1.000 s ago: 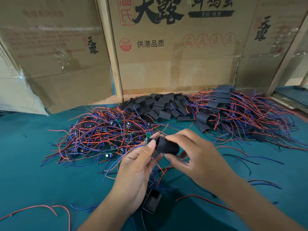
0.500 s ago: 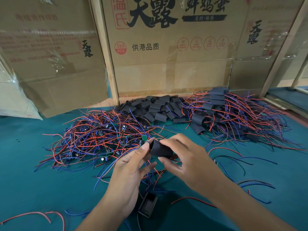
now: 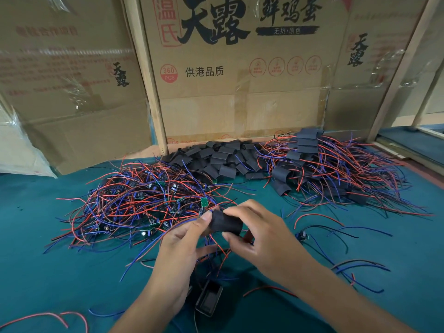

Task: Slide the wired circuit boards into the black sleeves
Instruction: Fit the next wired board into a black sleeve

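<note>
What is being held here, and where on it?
A black flexible sleeve: right hand pinches its near end, left hand fingertips grip its far end.

Both forearms reach in from bottom edge, hands meeting mid-frame. Left hand thumb up, fingers curled, pinching. Right hand palm down, thumb and fingers curled in a grip.
</note>
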Tool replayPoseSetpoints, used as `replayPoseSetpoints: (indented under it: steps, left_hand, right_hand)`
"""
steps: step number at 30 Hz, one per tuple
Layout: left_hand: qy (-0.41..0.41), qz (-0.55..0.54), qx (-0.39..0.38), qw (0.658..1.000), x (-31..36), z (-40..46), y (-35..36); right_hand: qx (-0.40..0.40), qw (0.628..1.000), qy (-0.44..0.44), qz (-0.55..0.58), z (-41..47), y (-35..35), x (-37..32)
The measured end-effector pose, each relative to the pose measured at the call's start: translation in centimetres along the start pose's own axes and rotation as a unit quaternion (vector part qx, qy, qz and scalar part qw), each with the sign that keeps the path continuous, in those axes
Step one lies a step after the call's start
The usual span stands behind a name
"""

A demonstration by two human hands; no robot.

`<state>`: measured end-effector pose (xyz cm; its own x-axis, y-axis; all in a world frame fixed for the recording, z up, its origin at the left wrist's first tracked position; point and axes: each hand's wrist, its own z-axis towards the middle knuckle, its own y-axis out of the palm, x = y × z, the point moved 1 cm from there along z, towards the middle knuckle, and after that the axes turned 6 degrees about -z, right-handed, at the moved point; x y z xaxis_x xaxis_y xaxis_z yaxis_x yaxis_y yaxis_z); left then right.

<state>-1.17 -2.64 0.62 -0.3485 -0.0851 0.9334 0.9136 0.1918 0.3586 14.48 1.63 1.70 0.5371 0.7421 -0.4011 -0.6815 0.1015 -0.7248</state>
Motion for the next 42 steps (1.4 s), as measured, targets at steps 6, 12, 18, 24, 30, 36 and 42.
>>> replayPoseSetpoints:
  steps: [6, 12, 18, 24, 30, 36, 42]
  left_hand:
    - [-0.014, -0.048, 0.027, 0.998, 0.0, 0.4, 0.0]
    - [0.017, -0.051, 0.025, 0.998, 0.2, 0.5, -0.2]
    - [-0.008, -0.063, 0.021, 0.998, 0.2, 0.6, -0.7]
    - [-0.01, -0.048, 0.003, 0.999, 0.1, 0.5, -0.8]
    - [-0.055, -0.067, 0.0, 0.996, 0.0, 0.6, -0.9]
    - [-0.147, -0.16, 0.026, 0.976, -0.2, 0.7, -0.8]
    - [-0.209, -0.186, 0.025, 0.96, 0.0, 0.5, -1.0]
  right_hand:
    - [0.019, 0.999, -0.009, 0.027, 0.0, 0.0, 0.0]
    - [0.035, 0.999, -0.013, 0.018, 0.0, 0.0, 0.3]
    - [0.048, 0.998, -0.025, -0.014, -0.1, 0.1, 0.3]
    - [0.039, 0.997, -0.052, -0.037, -0.1, -0.1, 0.2]
    - [0.032, 0.998, -0.049, -0.033, -0.1, 0.0, 0.4]
    - [0.022, 0.997, -0.062, -0.038, -0.3, 0.1, 0.4]
    - [0.024, 0.996, -0.074, -0.044, -0.2, -0.2, 0.3]
